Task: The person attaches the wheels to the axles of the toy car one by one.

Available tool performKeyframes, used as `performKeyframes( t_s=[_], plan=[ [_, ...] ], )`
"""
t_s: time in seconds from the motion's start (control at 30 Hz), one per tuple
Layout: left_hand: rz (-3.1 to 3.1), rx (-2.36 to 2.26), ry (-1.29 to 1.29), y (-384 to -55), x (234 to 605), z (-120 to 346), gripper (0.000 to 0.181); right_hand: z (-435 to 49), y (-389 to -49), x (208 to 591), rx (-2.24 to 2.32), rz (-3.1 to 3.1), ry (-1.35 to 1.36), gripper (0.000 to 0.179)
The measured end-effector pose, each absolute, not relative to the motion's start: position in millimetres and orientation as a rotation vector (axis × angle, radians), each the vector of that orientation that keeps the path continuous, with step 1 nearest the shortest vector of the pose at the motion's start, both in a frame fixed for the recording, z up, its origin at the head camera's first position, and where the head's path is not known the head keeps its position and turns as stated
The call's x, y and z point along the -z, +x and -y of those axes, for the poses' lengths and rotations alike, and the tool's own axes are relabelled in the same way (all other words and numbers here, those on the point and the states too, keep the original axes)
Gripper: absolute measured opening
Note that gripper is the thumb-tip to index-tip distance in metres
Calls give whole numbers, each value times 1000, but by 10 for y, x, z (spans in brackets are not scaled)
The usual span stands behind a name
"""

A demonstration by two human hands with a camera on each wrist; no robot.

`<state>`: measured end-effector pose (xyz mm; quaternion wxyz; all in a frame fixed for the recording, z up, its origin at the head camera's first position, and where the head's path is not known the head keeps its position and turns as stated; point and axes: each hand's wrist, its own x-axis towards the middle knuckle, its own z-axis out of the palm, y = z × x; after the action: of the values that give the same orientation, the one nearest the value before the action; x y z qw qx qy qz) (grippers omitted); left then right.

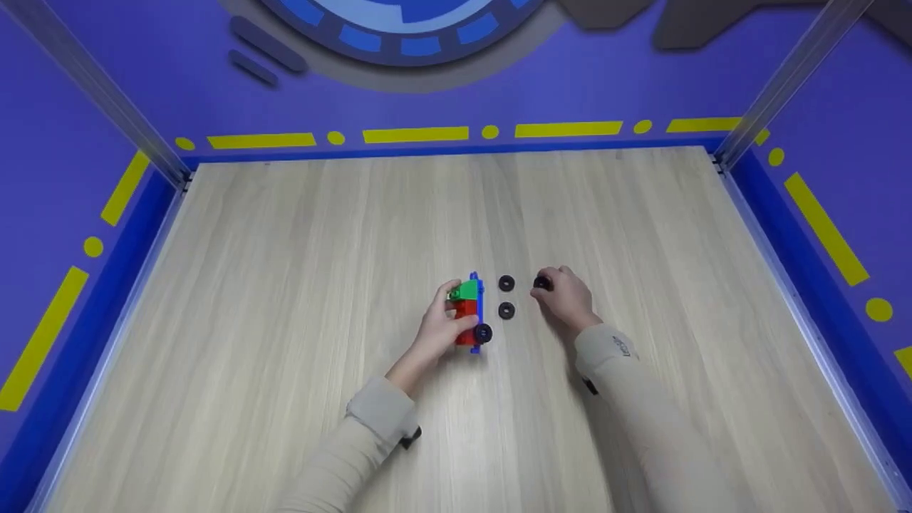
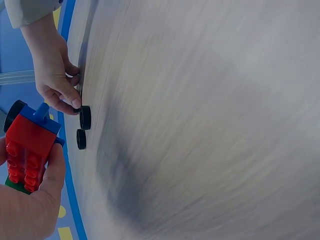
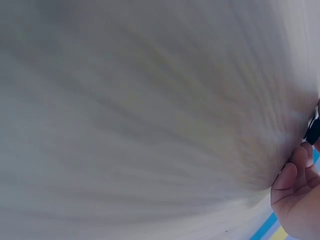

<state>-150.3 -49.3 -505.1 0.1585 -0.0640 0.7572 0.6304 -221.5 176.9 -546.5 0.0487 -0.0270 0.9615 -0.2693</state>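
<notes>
My left hand (image 1: 434, 329) grips a toy car (image 1: 467, 309) built of red and green bricks on a blue base. One black wheel (image 1: 483, 333) is fitted at its near end. In the left wrist view, the red studded brick (image 2: 31, 137) shows between thumb and fingers, and a bare blue axle peg stands out. To the right, my right hand (image 1: 572, 298) pinches another black wheel (image 1: 543, 283) at the tabletop; the right wrist view catches only part of it. Two loose black wheels (image 1: 506, 283) lie between the hands, one nearer to me than the other.
The pale wood-grain tabletop (image 1: 320, 271) lies under both hands. Blue panels (image 1: 556, 85) with yellow markings wall it at the back and sides, and metal posts (image 1: 791, 78) stand at the back corners.
</notes>
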Motion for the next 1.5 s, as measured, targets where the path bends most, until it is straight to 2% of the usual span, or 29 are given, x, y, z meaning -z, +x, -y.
performKeyframes(
  t_s=[0.83, 1.07, 1.23, 1.5],
  plan=[
    [-2190, -1782, -152, -1498, 5040, 468, 67, -1827, -2200, 5467, 915, -2911, -125, 31],
    [-2167, -1791, -161, -1435, 4848, 460, 65, -1878, -2187, 5465, 992, -2877, -149, 32],
    [-2189, -1786, -163, -1491, 5024, 456, 66, -1896, -2148, 5439, 1052, -2849, -187, 34],
    [-2196, -1774, -163, -1482, 5042, 442, 66, -1867, -2106, 5388, 1113, -2841, -309, 33]
  ],
)
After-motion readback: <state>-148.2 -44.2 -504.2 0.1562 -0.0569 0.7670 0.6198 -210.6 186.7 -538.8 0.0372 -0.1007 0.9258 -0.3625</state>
